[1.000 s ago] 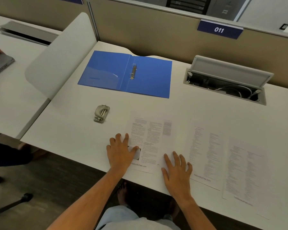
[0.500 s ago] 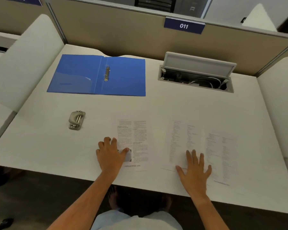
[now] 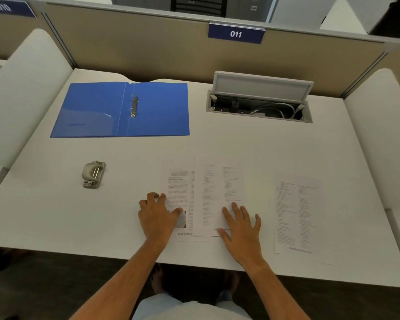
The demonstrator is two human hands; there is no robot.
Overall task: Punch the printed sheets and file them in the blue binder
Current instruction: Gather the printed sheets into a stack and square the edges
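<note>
The blue binder point(image 3: 97, 109) lies open and flat at the back left of the desk, its metal rings point(image 3: 133, 106) upright at the spine. A grey hole punch point(image 3: 93, 173) sits in front of it. Three printed sheets lie near the front edge: a left sheet point(image 3: 178, 181), a middle sheet point(image 3: 217, 188) overlapping its right side, and a right sheet point(image 3: 298, 213) lying apart. My left hand point(image 3: 157, 215) presses on the left sheet's left edge with fingers curled. My right hand point(image 3: 240, 222) lies flat, fingers spread, on the middle sheet's lower right.
An open cable hatch point(image 3: 259, 105) with a raised lid and cables is sunk in the desk at the back right. White rounded dividers point(image 3: 21, 88) flank the desk on both sides. A beige partition with a "011" label point(image 3: 236, 33) closes the back.
My right hand has slid the middle sheet leftward until it overlaps the left sheet. My left hand's fingers have curled at the left sheet's edge. The view has shifted right.
</note>
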